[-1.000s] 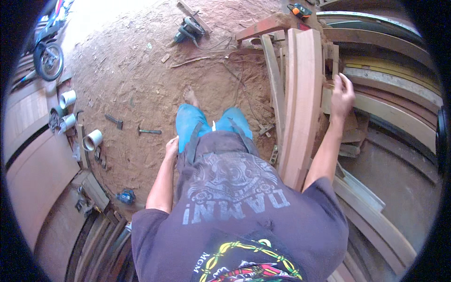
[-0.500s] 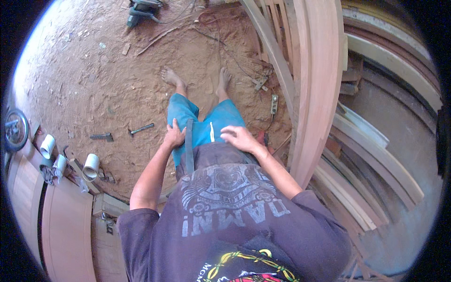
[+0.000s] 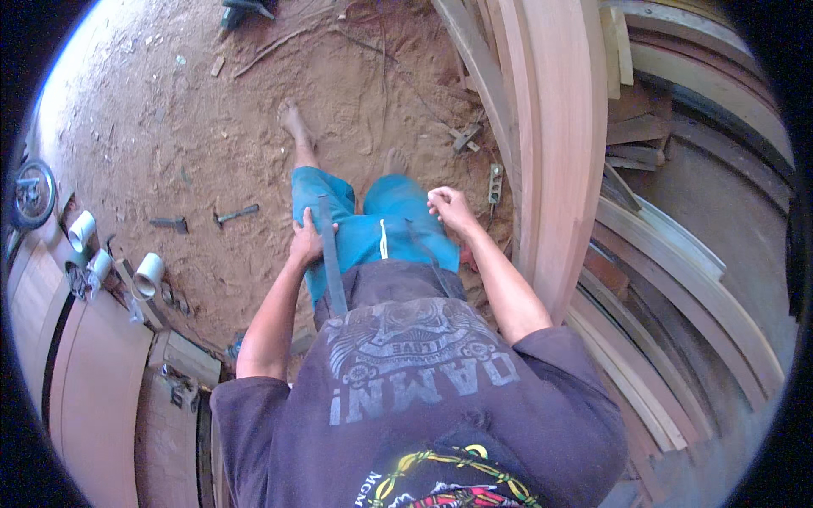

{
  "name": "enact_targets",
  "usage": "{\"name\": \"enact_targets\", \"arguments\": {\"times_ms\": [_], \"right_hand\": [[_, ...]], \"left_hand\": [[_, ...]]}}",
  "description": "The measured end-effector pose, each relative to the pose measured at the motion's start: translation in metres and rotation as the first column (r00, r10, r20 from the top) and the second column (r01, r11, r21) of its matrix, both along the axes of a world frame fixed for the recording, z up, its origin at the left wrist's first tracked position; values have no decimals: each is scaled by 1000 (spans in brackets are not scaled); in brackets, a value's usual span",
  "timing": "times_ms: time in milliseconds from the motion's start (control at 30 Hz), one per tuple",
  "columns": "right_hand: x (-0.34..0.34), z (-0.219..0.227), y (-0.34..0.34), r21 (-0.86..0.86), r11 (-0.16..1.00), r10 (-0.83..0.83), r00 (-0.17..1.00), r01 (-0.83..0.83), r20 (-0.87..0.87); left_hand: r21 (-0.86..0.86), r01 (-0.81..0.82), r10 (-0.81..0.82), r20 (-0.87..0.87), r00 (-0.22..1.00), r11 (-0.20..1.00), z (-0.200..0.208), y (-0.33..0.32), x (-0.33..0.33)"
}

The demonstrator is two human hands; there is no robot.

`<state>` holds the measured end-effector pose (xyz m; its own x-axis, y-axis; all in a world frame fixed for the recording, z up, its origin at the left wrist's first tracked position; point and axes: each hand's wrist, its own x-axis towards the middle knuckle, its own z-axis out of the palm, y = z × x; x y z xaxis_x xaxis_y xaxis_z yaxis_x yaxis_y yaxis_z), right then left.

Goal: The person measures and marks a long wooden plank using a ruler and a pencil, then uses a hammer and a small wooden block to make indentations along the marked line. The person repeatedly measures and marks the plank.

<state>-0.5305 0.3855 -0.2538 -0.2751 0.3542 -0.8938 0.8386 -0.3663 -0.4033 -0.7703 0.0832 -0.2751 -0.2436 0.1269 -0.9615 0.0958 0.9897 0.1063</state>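
My left hand (image 3: 308, 240) rests on the left thigh of my teal shorts (image 3: 360, 237), its fingers apart, beside a dark hanging strap (image 3: 331, 254). Over the right thigh, off the cloth, my right hand (image 3: 453, 211) is closed with curled fingers. A pale spot shows at its fingertips, too small to name. A white drawstring (image 3: 384, 239) hangs at the front of the shorts. My bare left foot (image 3: 291, 118) stands on the sandy floor; the right foot (image 3: 395, 161) is partly hidden behind the knee.
A hammer (image 3: 236, 215) lies on the sawdust-covered ground (image 3: 246, 152) at left. Long curved planks (image 3: 563, 152) stand at right, near a power strip (image 3: 494, 184). White cylinders (image 3: 148, 275) and wooden panels (image 3: 97, 389) are at lower left. A power tool (image 3: 246, 10) and a cable lie far ahead.
My right hand has moved up and right from beside the drawstring, its fingers curling more. My left hand stays on the thigh. The feet have shifted, with the left one further forward.
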Motion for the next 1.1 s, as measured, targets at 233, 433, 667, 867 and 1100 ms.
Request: {"name": "enact_targets", "arguments": {"times_ms": [233, 433, 667, 867, 1100], "right_hand": [[53, -77, 13, -69, 973, -221, 975, 221, 20], [96, -210, 45, -69, 969, -226, 964, 237, 142], [150, -340, 135, 98, 984, -172, 942, 150, 288], [140, -419, 186, 131, 991, -65, 887, 5, 457], [140, -459, 227, 216, 958, 71, 887, -188, 457]], "left_hand": [[-150, -184, 183, -20, 983, 972, -20, -20, 61], [-182, -432, 401, -186, 897, 883, -115, -93, 37], [29, -924, 860, -379, 342, 380, -274, -218, -11], [66, -885, 779, -507, 368, 461, -417, -284, -21], [121, -936, 866, -433, 249, 329, -458, -309, -15]]}}
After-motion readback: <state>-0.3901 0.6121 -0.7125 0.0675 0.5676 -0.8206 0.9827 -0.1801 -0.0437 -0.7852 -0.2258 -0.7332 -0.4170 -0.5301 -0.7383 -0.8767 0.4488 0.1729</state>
